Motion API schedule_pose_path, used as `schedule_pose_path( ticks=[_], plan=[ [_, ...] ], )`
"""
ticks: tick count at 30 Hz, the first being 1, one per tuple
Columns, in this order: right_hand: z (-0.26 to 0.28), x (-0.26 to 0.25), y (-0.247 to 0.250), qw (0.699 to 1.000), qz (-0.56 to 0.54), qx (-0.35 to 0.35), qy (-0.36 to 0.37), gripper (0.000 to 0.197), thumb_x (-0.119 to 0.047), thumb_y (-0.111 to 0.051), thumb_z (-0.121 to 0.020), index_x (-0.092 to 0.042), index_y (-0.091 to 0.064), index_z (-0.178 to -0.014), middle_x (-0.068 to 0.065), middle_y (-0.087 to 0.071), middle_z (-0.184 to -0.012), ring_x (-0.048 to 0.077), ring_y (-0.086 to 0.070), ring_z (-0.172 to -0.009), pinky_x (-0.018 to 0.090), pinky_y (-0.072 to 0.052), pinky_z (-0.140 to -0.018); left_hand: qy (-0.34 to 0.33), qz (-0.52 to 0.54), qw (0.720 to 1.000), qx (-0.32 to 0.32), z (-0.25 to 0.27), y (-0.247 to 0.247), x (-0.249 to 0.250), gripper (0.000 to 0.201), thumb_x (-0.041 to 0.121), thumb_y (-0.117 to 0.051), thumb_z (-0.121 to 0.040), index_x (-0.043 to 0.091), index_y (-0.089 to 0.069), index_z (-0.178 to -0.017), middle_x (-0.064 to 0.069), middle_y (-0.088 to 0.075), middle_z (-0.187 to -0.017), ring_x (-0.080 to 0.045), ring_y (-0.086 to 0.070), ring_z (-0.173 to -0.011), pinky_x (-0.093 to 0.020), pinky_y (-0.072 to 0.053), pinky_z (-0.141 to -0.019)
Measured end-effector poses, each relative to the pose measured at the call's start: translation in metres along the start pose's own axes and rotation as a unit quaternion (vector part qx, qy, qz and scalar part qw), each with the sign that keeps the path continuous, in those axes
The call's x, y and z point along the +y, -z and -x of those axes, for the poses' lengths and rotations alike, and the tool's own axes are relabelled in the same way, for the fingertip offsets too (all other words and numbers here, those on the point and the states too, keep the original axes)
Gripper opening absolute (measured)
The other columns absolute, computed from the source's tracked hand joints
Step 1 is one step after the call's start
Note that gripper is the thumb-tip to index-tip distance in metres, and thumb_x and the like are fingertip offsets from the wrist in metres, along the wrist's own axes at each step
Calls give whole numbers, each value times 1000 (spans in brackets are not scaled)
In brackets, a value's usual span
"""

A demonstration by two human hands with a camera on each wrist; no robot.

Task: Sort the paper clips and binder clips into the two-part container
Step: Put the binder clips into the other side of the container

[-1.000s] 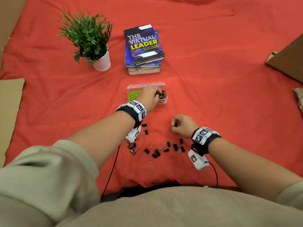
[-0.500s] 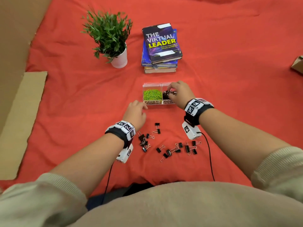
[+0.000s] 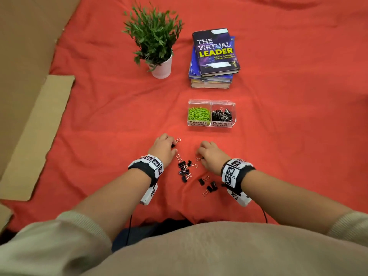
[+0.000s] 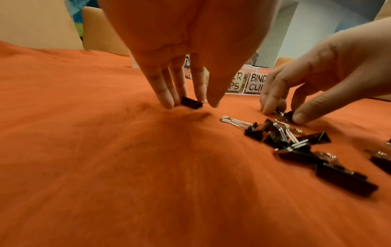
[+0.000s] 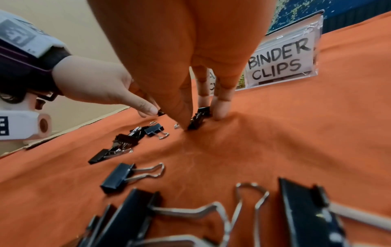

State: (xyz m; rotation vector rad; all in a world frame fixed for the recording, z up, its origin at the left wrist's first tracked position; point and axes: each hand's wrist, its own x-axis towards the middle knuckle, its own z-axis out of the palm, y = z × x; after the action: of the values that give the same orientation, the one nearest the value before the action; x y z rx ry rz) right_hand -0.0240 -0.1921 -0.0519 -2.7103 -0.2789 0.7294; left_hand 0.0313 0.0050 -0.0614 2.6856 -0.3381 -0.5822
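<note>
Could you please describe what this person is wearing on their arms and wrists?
Both forearms are bare, with beige ribbed sleeves pushed up near the elbows. Each wrist carries a black band bearing white blocks printed with black square markers, and a small white camera unit hangs beneath, trailing a thin black cable.

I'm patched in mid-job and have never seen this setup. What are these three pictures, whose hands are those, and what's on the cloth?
There is no machine here: a person works with bare hands, wearing a camera on the head and one on each wrist. The wide picture looks down from the head; the two close ones look along each hand at its fingers.

On the red cloth stands a clear two-part container: green paper clips in the left part, black binder clips in the right. More loose binder clips lie between the wrists. Behind are a potted plant and a stack of books.

The left hand pinches one binder clip on the cloth; the right hand pinches another.
</note>
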Motion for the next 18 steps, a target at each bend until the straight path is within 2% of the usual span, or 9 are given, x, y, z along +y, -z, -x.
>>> schedule_pose_path(
  ticks=[3,6,8,11,14,16,18],
  plan=[
    [0,0,0,999,-38,15,-30,30,-8,-55,-81,-6,-56,-111,14,-43,-116,32,-47,-106,41,-44,-93,4,-8,1000,3,-2,1,5,21,22,-62,-87,16,-59,-107,-5,-51,-116,-25,-47,-115,-40,-44,-95],
    [-2,0,1,996,-75,-3,-46,27,-4,-53,-81,-5,-58,-108,14,-45,-115,34,-54,-101,36,-45,-88,5,2,1000,-3,-2,3,8,33,17,-64,-85,17,-52,-116,-5,-53,-117,-25,-49,-114,-39,-44,-96],
    [-2,0,2,994,-92,-19,-47,25,-3,-53,-82,-5,-61,-105,14,-48,-115,33,-57,-99,34,-45,-85,2,30,999,-20,-1,6,9,42,16,-64,-84,15,-49,-123,-6,-55,-116,-25,-53,-109,-34,-42,-95],
    [-2,-1,5,991,-133,3,-30,20,-4,-55,-81,-7,-64,-99,11,-59,-107,28,-59,-96,29,-45,-84,-36,70,996,-53,6,11,9,47,16,-64,-82,14,-50,-127,-2,-54,-106,-20,-54,-100,-29,-42,-94],
    [-1,-12,6,985,-172,9,5,25,-3,-55,-80,-9,-63,-103,9,-66,-98,24,-60,-88,26,-44,-79,-112,22,989,-92,12,14,7,46,16,-65,-79,16,-56,-125,0,-55,-101,-19,-51,-100,-34,-42,-97],
    [-3,-21,3,988,-147,-5,41,31,-2,-54,-80,-8,-63,-109,11,-65,-99,25,-58,-93,29,-43,-84,-141,-14,982,-126,15,15,7,46,17,-63,-80,16,-57,-125,-3,-56,-103,-19,-48,-102,-31,-40,-95],
    [-6,-25,-2,993,-98,-25,59,36,-4,-54,-82,-8,-61,-117,13,-62,-105,27,-54,-102,30,-38,-91,-160,-27,976,-146,17,16,10,44,15,-62,-80,15,-58,-123,-6,-55,-102,-21,-48,-101,-30,-39,-92]
  ],
)
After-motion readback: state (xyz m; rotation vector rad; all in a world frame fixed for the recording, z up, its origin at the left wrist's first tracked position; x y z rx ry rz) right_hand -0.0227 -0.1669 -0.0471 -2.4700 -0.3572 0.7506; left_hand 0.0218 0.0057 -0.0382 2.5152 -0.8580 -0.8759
